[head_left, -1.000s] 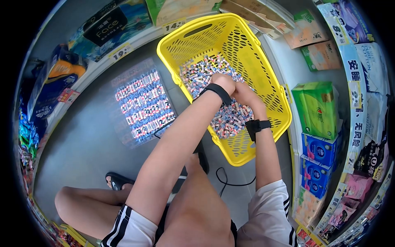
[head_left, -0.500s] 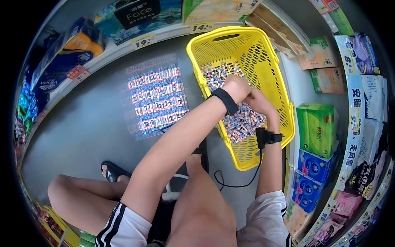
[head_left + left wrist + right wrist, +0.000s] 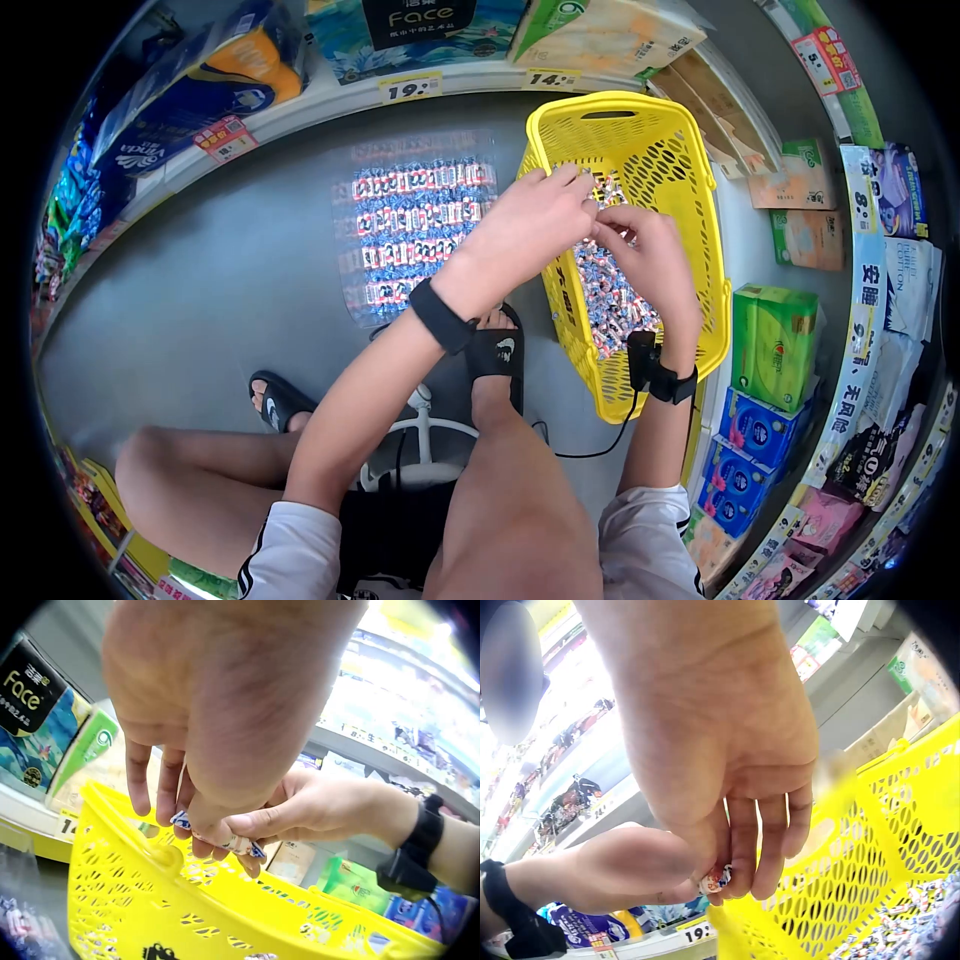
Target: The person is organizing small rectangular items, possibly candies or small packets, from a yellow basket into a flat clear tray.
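My left hand (image 3: 530,230) is over the left rim of the yellow shopping basket (image 3: 712,290), its fingers meeting those of my right hand (image 3: 650,255). In the left wrist view, a small wrapped candy (image 3: 244,845) with blue, white and red wrapper lies pinched between thumb and fingers, both thumbs close together on it. The right wrist view shows the candy's end (image 3: 714,880) at my right thumb and forefinger. Beneath the hands, many loose candies (image 3: 615,300) fill the basket's bottom. Left of it, a clear tray (image 3: 352,225) carries candies (image 3: 420,230) lined up in rows.
Shelves with tissue packs (image 3: 775,345) curve along the right, and more packs (image 3: 420,30) stand at the back. A black cable (image 3: 590,455) runs from the right wrist to the floor. A slippered foot (image 3: 495,350) is between tray and basket.
Both hands have risen from the candies inside the basket to its left rim, with a candy now visible between them. The head view has shifted, so basket and tray appear farther right.
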Available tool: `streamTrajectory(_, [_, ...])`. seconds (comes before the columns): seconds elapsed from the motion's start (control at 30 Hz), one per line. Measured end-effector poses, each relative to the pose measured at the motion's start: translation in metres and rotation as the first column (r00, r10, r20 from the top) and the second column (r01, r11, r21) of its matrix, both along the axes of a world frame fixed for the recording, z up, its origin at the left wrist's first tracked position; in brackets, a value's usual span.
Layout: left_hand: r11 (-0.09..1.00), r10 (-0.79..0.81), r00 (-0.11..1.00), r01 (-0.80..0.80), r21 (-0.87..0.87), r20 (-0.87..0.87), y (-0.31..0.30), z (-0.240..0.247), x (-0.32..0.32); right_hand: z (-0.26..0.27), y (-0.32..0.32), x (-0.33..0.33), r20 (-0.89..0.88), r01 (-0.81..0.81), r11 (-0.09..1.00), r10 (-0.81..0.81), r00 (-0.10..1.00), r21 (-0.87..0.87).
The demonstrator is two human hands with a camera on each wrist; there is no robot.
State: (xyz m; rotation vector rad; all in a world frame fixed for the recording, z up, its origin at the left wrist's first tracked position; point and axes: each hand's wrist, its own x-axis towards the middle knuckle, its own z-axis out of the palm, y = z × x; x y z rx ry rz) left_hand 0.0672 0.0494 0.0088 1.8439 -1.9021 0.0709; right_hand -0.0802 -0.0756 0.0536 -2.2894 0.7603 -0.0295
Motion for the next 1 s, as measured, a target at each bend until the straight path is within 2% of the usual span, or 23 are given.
streamTrajectory(0.1, [0.996, 0.088, 0.995, -0.088, 0.01, -0.045, 0.03, 0.003, 0.015, 0.006, 0.018, 0.02, 0.063, -0.122, 0.989, 0.127, 0.99, -0.078])
streamTrajectory(0.2, [0.982, 0.189, 0.974, -0.191, -0.003, -0.122, 0.056, -0.005, 0.028, -0.001, 0.033, 0.047, 0.045, -0.121, 0.992, 0.122, 0.992, -0.015])
streamTrajectory(0.27, [0.952, 0.277, 0.912, -0.303, -0.041, -0.302, 0.073, -0.023, 0.033, -0.009, 0.047, 0.066, 0.095, -0.162, 0.986, 0.165, 0.982, -0.04])
streamTrajectory(0.33, [0.941, 0.299, 0.888, -0.336, -0.049, -0.349, 0.09, -0.036, 0.038, -0.017, 0.063, 0.085, 0.121, -0.154, 0.988, 0.151, 0.981, 0.015])
streamTrajectory(0.43, [0.887, 0.424, 0.79, -0.461, 0.026, -0.443, 0.109, -0.055, 0.046, -0.043, 0.082, 0.11, 0.143, -0.174, 0.985, 0.173, 0.975, -0.003])
streamTrajectory(0.47, [0.883, 0.43, 0.786, -0.468, 0.026, -0.444, 0.112, -0.062, 0.049, -0.054, 0.087, 0.118, 0.158, -0.175, 0.984, 0.176, 0.972, -0.023])
streamTrajectory(0.53, [0.817, 0.535, 0.705, -0.572, 0.073, -0.465, 0.119, -0.072, 0.052, -0.072, 0.098, 0.136, 0.155, -0.169, 0.986, 0.169, 0.973, -0.013])
streamTrajectory(0.57, [0.772, 0.592, 0.68, -0.633, 0.061, -0.433, 0.123, -0.077, 0.052, -0.08, 0.102, 0.145, 0.143, -0.161, 0.987, 0.156, 0.977, 0.025])
streamTrajectory(0.6, [0.772, 0.592, 0.678, -0.633, 0.062, -0.436, 0.127, -0.083, 0.051, -0.09, 0.106, 0.153, 0.13, -0.148, 0.987, 0.139, 0.982, 0.063])
streamTrajectory(0.67, [0.648, 0.724, 0.558, -0.753, 0.12, -0.406, 0.135, -0.098, 0.05, -0.116, 0.118, 0.167, 0.177, -0.128, 0.982, 0.102, 0.979, 0.138])
streamTrajectory(0.73, [0.614, 0.758, 0.525, -0.776, 0.148, -0.387, 0.143, -0.109, 0.052, -0.131, 0.132, 0.181, 0.085, -0.135, 0.975, 0.121, 0.989, 0.179])
streamTrajectory(0.77, [0.576, 0.791, 0.491, -0.799, 0.174, -0.366, 0.148, -0.115, 0.051, -0.144, 0.138, 0.186, 0.08, -0.137, 0.973, 0.124, 0.989, 0.184])
streamTrajectory(0.83, [0.559, 0.812, 0.492, -0.809, 0.18, -0.314, 0.15, -0.126, 0.049, -0.169, 0.145, 0.198, 0.091, -0.145, 0.933, 0.121, 0.988, 0.331])
streamTrajectory(0.87, [0.548, 0.827, 0.497, -0.817, 0.182, -0.261, 0.151, -0.131, 0.046, -0.175, 0.146, 0.201, 0.09, -0.151, 0.931, 0.128, 0.988, 0.333])
streamTrajectory(0.93, [0.565, 0.818, 0.503, -0.794, 0.224, -0.28, 0.15, -0.125, 0.04, -0.184, 0.15, 0.209, 0.065, -0.048, 0.93, 0.025, 0.998, 0.364])
streamTrajectory(1.0, [0.498, 0.867, 0.446, -0.773, 0.393, -0.22, 0.149, -0.125, 0.032, -0.192, 0.15, 0.216, 0.054, -0.051, 0.926, 0.033, 0.998, 0.375])
